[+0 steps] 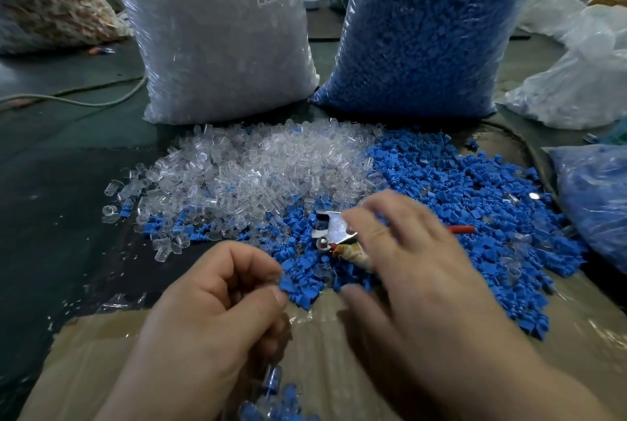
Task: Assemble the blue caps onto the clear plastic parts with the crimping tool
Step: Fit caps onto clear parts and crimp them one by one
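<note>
Nearest, the left hand (217,302) curls, thumb meeting forefinger; whether it holds anything is too blurred to tell. The right hand (414,261), fingers spread, covers the red-handled metal crimping tool (334,230), which lies on loose blue plastic caps (475,190). Small clear plastic parts (254,166) are heaped beyond its fingertips.

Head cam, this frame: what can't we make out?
1. Head view: the left hand is curled, but blur hides whether it pinches anything.
2. Head view: the right hand is motion-blurred and covers the handles of the crimping tool, so it is unclear whether it grips them.
3. Head view: the capped pieces are cut off by the bottom edge and partly behind the left hand, so their count is unknown.
</note>
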Demonstrator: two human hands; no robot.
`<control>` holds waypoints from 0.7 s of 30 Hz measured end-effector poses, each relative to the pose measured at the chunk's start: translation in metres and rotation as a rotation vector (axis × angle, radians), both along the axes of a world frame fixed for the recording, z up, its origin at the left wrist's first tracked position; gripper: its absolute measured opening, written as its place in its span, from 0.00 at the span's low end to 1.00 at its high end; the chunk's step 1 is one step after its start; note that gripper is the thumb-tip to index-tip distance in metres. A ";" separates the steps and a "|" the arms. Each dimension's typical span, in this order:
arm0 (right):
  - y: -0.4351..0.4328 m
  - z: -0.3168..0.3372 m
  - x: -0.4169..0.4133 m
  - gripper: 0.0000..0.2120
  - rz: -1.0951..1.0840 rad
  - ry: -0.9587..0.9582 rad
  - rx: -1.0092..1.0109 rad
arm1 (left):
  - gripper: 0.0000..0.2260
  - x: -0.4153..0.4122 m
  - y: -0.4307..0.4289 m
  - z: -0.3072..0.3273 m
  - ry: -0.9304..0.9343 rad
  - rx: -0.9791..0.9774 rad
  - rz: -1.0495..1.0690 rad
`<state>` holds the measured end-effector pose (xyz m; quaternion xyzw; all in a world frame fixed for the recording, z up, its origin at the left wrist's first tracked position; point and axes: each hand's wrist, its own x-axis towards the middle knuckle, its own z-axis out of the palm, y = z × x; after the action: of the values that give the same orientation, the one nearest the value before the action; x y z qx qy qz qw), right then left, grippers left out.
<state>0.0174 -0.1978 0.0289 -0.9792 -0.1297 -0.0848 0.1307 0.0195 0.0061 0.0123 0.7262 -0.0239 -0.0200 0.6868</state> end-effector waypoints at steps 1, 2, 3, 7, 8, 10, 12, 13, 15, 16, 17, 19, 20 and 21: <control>-0.008 0.000 0.005 0.36 -0.082 0.074 -0.077 | 0.16 0.000 0.001 0.000 0.010 0.001 -0.008; -0.016 -0.001 0.008 0.38 -0.127 0.120 -0.153 | 0.17 -0.001 0.001 -0.001 0.019 0.006 -0.021; -0.021 -0.002 0.011 0.38 -0.145 0.144 -0.215 | 0.17 -0.001 0.001 -0.001 0.026 0.006 -0.035; -0.027 -0.002 0.011 0.36 -0.150 0.205 -0.292 | 0.18 -0.003 0.000 0.000 0.027 0.026 -0.062; -0.028 0.000 0.012 0.36 -0.154 0.201 -0.300 | 0.18 -0.003 0.001 0.000 0.026 0.024 -0.061; -0.030 0.002 0.013 0.36 -0.164 0.197 -0.307 | 0.17 -0.001 0.001 -0.001 0.032 0.002 -0.048; -0.029 0.002 0.015 0.34 -0.158 0.182 -0.308 | 0.16 0.000 0.001 -0.002 0.040 -0.028 -0.039; -0.027 0.002 0.016 0.32 -0.152 0.162 -0.307 | 0.16 0.000 0.001 -0.002 0.044 -0.033 -0.034; -0.024 0.003 0.018 0.28 -0.157 0.127 -0.272 | 0.14 0.000 0.002 -0.001 0.045 -0.024 -0.020; -0.024 0.004 0.018 0.27 -0.168 0.115 -0.244 | 0.14 0.000 0.002 -0.001 0.045 -0.026 -0.007; -0.025 0.004 0.018 0.27 -0.176 0.099 -0.211 | 0.14 0.001 0.002 0.000 0.048 -0.041 0.015; -0.025 0.007 0.017 0.27 -0.174 0.046 -0.095 | 0.15 0.001 0.001 0.001 0.048 -0.066 0.069; -0.025 0.009 0.014 0.27 -0.166 0.012 -0.012 | 0.15 0.001 0.000 0.002 0.044 -0.071 0.087; -0.024 0.011 0.012 0.27 -0.148 -0.019 0.065 | 0.15 0.000 -0.001 0.004 0.046 -0.075 0.105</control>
<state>0.0292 -0.2213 0.0394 -0.9806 -0.0552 -0.1078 0.1544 0.0196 0.0049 0.0159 0.6994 0.0291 0.0001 0.7141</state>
